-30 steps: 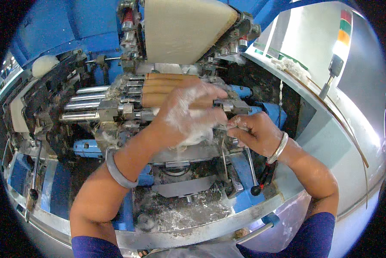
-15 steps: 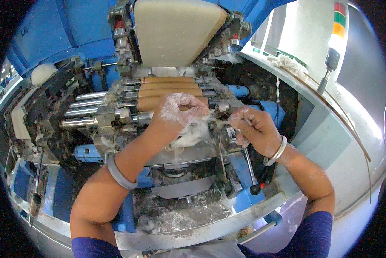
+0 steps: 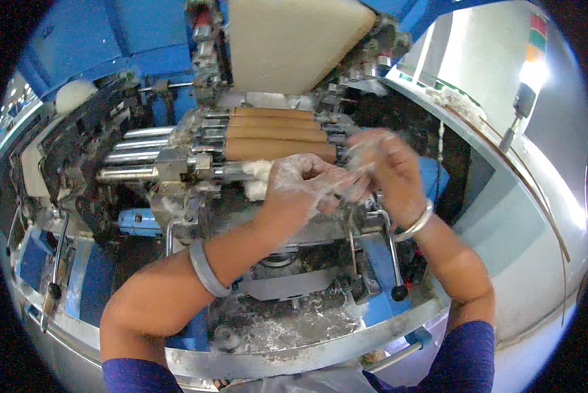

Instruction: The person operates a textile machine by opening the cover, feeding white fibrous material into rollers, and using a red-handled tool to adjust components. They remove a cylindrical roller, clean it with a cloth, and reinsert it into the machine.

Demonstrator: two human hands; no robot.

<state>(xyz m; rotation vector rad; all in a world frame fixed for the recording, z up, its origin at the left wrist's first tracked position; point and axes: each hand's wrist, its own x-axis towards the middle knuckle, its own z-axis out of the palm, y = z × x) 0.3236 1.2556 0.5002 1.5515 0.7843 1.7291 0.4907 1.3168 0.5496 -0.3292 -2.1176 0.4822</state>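
My left hand is closed around a wad of thin white fibre just below the row of tan rollers of a blue spinning machine. Close against it, my right hand pinches the same web of white fibre between its fingers; this hand is blurred. Both wrists wear a metal bangle. A small tuft of white fibre sits under the lowest tan roller, left of my left hand. Above the rollers hangs a wide cream-coloured sheet.
Steel rollers stick out to the left of the tan ones. A black-knobbed lever stands below my right wrist. Lint lies on the machine's lower tray. A pale curved cover bounds the right side.
Both hands have lifted up and to the right, away from the machine's front, drawing the white fibre with them. My left hand has closed into a fist.
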